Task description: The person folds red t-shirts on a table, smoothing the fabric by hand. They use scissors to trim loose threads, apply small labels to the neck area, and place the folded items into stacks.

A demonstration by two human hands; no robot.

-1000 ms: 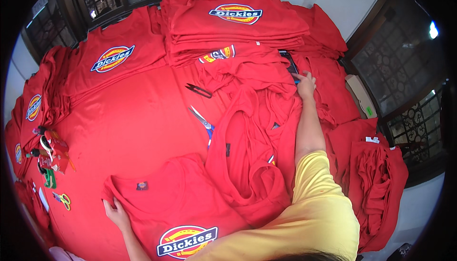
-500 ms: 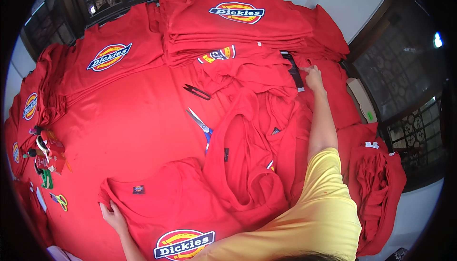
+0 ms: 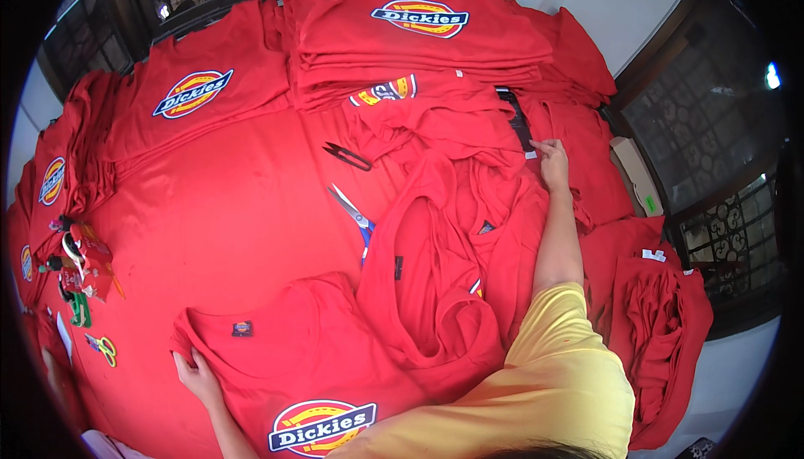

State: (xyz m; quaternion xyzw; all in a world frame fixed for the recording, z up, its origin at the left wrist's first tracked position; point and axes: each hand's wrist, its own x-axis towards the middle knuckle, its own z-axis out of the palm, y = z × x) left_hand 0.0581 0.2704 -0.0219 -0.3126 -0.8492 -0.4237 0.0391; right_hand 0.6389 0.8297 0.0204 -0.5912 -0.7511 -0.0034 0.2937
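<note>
A red sleeveless shirt (image 3: 276,367) with a round chest logo and a small dark neck label (image 3: 242,328) lies spread before me. My left hand (image 3: 201,379) grips its left edge, with the fingers partly behind the cloth. My right hand (image 3: 553,164) reaches far to the right, fingers drawn together at the white-ended tip of a dark strip (image 3: 518,124). Whether anything is pinched there is too small to tell. Between the hands lies a crumpled heap of red shirts (image 3: 419,291). Black thread snips (image 3: 347,157) and blue-handled scissors (image 3: 353,214) rest to its left.
Tall folded stacks of red shirts (image 3: 419,53) line the back, with more piles (image 3: 662,350) at the right. A bag of small items (image 3: 90,270) and yellow-handled scissors (image 3: 106,350) are at the left. A cardboard box (image 3: 636,176) stands by the right window.
My right hand has drawn back toward me from the red cloth at the far right to the near end of the dark strip. My left hand keeps its grip on the shirt.
</note>
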